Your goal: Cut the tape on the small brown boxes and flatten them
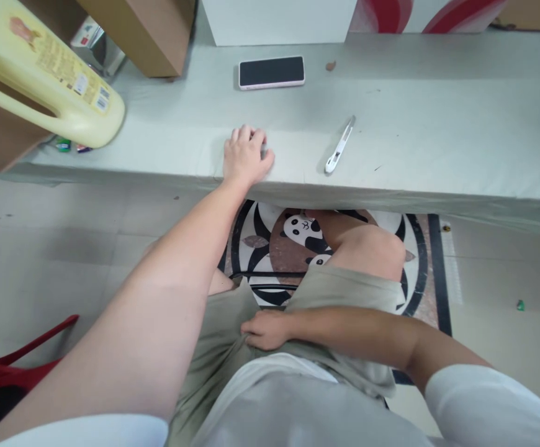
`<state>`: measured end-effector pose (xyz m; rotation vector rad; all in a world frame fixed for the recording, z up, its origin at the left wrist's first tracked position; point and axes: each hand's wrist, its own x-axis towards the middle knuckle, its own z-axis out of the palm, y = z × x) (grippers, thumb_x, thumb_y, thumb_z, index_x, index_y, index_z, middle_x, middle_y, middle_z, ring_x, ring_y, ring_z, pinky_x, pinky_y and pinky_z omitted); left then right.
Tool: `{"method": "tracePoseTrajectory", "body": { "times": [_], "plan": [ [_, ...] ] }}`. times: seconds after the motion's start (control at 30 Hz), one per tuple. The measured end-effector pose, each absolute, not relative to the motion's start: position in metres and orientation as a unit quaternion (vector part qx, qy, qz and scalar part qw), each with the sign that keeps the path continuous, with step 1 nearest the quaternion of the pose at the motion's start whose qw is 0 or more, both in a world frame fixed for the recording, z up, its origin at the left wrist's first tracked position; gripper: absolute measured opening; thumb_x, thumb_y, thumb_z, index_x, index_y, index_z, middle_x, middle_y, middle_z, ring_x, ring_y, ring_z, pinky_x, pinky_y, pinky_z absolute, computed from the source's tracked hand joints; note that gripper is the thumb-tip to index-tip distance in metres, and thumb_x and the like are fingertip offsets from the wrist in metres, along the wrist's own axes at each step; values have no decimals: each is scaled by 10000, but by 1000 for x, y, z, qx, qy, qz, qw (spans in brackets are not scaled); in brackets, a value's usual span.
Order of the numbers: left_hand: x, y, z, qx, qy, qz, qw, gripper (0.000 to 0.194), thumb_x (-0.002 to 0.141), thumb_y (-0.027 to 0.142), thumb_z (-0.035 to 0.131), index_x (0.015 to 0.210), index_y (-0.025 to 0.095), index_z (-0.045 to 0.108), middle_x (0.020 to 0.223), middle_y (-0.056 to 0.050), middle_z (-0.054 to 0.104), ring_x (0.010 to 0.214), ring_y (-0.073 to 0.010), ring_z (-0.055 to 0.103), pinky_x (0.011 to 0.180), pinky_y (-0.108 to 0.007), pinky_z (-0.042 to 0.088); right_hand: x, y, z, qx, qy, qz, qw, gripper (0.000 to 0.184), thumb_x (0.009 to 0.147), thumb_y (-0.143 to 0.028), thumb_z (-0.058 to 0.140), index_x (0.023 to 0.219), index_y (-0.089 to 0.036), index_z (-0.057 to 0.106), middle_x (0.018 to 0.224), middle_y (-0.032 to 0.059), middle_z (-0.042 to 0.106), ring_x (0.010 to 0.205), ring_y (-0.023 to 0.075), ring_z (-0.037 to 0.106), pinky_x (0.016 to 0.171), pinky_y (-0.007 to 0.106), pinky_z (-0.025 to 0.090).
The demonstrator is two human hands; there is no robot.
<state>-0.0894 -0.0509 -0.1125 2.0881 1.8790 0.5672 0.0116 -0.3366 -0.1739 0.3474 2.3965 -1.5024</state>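
My left hand rests on the cloth-covered table near its front edge, palm down. Its fingers are curled, and a small grey patch shows between thumb and forefinger; what it is, I cannot make out. To the right of this hand lies a white utility knife. Beyond the hand a phone with a dark screen and pale pink case lies flat. Down in my lap, my right hand is closed on the cloth of my grey-green shorts.
A large yellow jug with a handle leans at the left, beside a cardboard box. A white box and a red-and-white box stand at the back. A brown scrap lies near the phone. Something red stands at lower left.
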Motion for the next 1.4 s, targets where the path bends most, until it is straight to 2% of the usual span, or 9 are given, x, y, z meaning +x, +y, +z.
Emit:
{"method": "tracePoseTrajectory", "body": {
  "times": [0.13,0.27,0.4,0.53,0.67,0.83,1.03,1.23,1.4],
  "plan": [
    [-90,-51,-113,719,648,204,150,245,892,270,610,1127,268,676,1329,-135,570,1393,-410,406,1194,-554,307,5,-321,-185,102,823,-541,142,192,988,-283,573,1061,-187,722,875,-37,753,765,90,644,685,159,471],
    [-90,-53,-112,718,644,209,164,222,876,291,619,1093,283,669,1314,-120,570,1371,-386,398,1177,-531,300,0,-306,-191,85,839,-515,152,187,950,-345,637,943,-198,751,739,-77,693,694,96,589,645,179,435],
    [-91,-56,-112,709,638,236,185,203,918,326,539,1087,290,644,1248,-83,588,1348,-325,380,1196,-490,269,-5,-290,-195,65,871,-458,164,313,951,-489,627,911,-217,779,696,-30,704,698,166,629,663,263,426],
    [-92,-54,-114,699,635,252,212,196,874,321,604,1065,298,645,1130,-84,605,1416,-310,337,1187,-438,307,-6,-282,-203,26,896,-412,165,403,989,-584,530,1050,-257,757,809,35,772,745,218,685,675,304,440],
    [-92,-51,-113,720,636,212,178,229,873,289,617,1097,282,666,1259,-117,584,1395,-370,397,1176,-508,318,-5,-291,-214,-3,923,-358,138,430,1042,-558,443,1225,-234,658,924,97,793,824,247,697,801,369,463],
    [-91,-54,-110,734,634,189,152,289,905,254,560,1170,261,675,1352,-157,550,1397,-422,413,1153,-579,321,-5,-312,-217,-13,939,-322,118,418,1070,-540,392,1212,-214,611,1067,131,774,885,235,687,855,385,438],
    [-90,-54,-108,730,636,195,157,291,902,233,567,1174,222,672,1354,-173,563,1395,-440,412,1187,-595,291,1,-316,-192,8,930,-335,150,350,1065,-491,456,1275,-237,576,1211,87,752,1053,209,701,898,370,457],
    [-90,-55,-109,739,638,177,120,261,913,249,562,1145,210,677,1317,-180,588,1335,-436,472,1133,-582,362,-9,-301,-147,67,908,-334,245,328,907,-335,726,1204,-207,676,1104,129,802,1107,320,738,916,479,522],
    [-91,-56,-110,752,643,134,62,279,943,274,526,1178,223,666,1291,-156,611,1270,-383,529,1059,-523,437,-16,-243,-81,125,912,-332,208,319,973,-346,611,1238,-194,703,1252,157,764,1134,325,737,918,490,539]
  ]
}}
